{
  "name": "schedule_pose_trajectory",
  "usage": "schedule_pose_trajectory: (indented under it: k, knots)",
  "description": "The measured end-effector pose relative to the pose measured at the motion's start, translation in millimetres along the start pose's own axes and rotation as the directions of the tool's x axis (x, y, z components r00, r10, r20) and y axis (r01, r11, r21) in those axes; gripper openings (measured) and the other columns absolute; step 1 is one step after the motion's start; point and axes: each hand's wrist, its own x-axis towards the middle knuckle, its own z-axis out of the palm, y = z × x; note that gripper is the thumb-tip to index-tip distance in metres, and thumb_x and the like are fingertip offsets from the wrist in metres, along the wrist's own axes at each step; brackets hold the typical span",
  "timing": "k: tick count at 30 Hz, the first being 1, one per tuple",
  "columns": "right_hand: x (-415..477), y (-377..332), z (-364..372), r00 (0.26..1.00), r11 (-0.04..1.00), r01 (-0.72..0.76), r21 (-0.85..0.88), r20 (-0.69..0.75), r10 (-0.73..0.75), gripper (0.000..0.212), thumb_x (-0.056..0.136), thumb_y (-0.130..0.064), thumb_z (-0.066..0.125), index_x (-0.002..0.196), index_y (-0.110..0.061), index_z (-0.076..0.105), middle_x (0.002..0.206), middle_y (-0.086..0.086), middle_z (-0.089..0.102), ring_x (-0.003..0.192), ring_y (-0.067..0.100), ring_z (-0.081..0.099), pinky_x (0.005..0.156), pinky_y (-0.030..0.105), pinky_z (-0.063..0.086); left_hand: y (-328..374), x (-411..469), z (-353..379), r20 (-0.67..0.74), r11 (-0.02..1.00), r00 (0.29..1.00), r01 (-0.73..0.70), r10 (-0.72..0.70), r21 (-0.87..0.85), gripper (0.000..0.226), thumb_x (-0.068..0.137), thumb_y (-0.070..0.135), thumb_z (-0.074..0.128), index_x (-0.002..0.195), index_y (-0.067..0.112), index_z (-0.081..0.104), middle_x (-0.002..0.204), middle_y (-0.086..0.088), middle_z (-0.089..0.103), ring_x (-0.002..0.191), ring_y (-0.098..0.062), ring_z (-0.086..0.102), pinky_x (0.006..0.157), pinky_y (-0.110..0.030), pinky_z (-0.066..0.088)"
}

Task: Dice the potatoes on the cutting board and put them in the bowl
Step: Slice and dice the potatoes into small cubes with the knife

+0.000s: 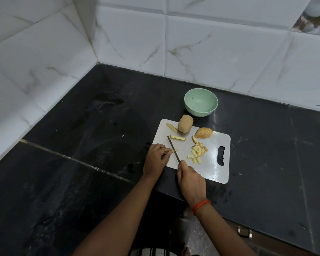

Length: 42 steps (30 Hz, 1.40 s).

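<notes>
Left hand (156,157) pinches a potato strip (176,150) on the cutting board (216,174). Right hand (190,179) grips the knife (171,143), blade across it.

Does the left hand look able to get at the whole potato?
Probably, once it frees up: the left hand pinches a potato strip beside the knife; only flat cut pieces lie before the whole potato.

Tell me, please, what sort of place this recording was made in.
Probably a home kitchen: a dark stone countertop meets white tiled walls, and a cutting board with cut potato sits beside a green bowl.
</notes>
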Motion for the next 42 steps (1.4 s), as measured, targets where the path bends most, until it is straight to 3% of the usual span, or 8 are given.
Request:
schedule_pose_trajectory:
  k: [6,10,17,26,31,34,38,42]
  knots:
    - [-44.2,17.0,-8.2,0.999,0.995,-0.049,-0.085,0.014,0.051,0.022,0.081,-0.021,0.077,0.092,-0.017,0.058,0.059,0.001,0.051,0.034,0.026,0.050,0.035,0.024,0.022,-0.9,-0.1,0.3,-0.003,1.000,1.000,-0.001,0.001,-0.001,0.011,0.092,0.018,0.073,0.098,0.012,0.078,0.092,0.003,0.062,0.093,-0.011,0.051,0.078,-0.022,0.046]
    - [-45.6,17.2,-7.1,0.992,0.993,-0.116,0.012,-0.042,0.117,0.023,0.091,-0.024,0.066,0.088,-0.021,0.044,0.063,-0.001,0.055,0.040,0.026,0.054,0.036,0.025,0.029,-2.5,-0.5,0.4,-0.008,1.000,1.000,-0.002,0.002,-0.016,0.011,0.091,0.018,0.074,0.099,0.012,0.079,0.092,0.003,0.062,0.093,-0.012,0.052,0.078,-0.020,0.046]
    - [-18.1,-4.4,2.3,0.996,0.994,-0.056,0.091,-0.059,0.062,0.016,0.101,-0.033,0.041,0.090,-0.023,0.034,0.067,0.002,0.059,0.050,0.031,0.058,0.042,0.033,0.036,-1.5,-1.2,-0.4,-0.011,1.000,1.000,0.017,-0.017,-0.013,0.012,0.090,0.018,0.075,0.098,0.011,0.079,0.091,0.004,0.061,0.091,-0.010,0.050,0.077,-0.014,0.039]
    - [-11.7,-3.5,6.7,0.998,0.987,-0.056,0.148,-0.028,0.061,0.021,0.103,-0.031,0.041,0.088,-0.026,0.027,0.066,0.002,0.059,0.054,0.030,0.058,0.046,0.036,0.041,-6.3,-0.4,1.2,0.008,1.000,1.000,0.003,-0.003,-0.020,0.011,0.091,0.021,0.074,0.096,0.012,0.079,0.092,0.005,0.062,0.092,-0.008,0.049,0.077,-0.019,0.043]
    - [-6.7,-6.7,1.3,0.999,0.991,-0.047,0.128,0.015,0.046,0.015,0.103,-0.031,0.038,0.092,-0.022,0.035,0.068,0.003,0.061,0.057,0.030,0.060,0.047,0.034,0.037,-7.6,0.6,1.7,0.017,1.000,1.000,0.000,0.000,-0.011,0.013,0.093,0.022,0.073,0.096,0.011,0.079,0.093,0.004,0.062,0.093,-0.009,0.049,0.078,-0.023,0.045]
    - [-24.2,-3.0,-1.4,0.996,0.998,-0.055,0.035,0.068,0.052,0.012,0.100,-0.031,0.047,0.095,-0.021,0.042,0.069,0.003,0.061,0.057,0.031,0.062,0.046,0.033,0.038,-8.1,0.2,2.0,0.004,1.000,1.000,0.005,-0.005,-0.006,0.013,0.093,0.021,0.072,0.093,0.009,0.078,0.092,0.004,0.062,0.091,-0.008,0.048,0.078,-0.019,0.041]
    - [-47.9,3.0,-4.3,0.994,0.995,-0.061,-0.082,0.081,0.068,0.024,0.081,-0.025,0.076,0.090,-0.018,0.056,0.058,0.001,0.052,0.035,0.028,0.052,0.036,0.023,0.023,-7.8,0.7,3.7,-0.002,1.000,1.000,0.017,-0.017,-0.006,0.013,0.094,0.021,0.072,0.097,0.009,0.077,0.095,0.003,0.061,0.093,-0.010,0.049,0.079,-0.026,0.047]
    - [-36.4,7.7,-9.4,0.992,0.990,-0.126,-0.060,-0.020,0.125,0.026,0.084,-0.023,0.073,0.085,-0.019,0.048,0.055,0.000,0.052,0.034,0.027,0.049,0.037,0.022,0.023,-6.5,0.3,2.0,0.015,0.990,0.996,0.087,-0.086,-0.114,0.030,0.087,0.025,0.079,0.114,0.013,0.075,0.107,0.005,0.062,0.101,-0.007,0.055,0.085,-0.020,0.049]
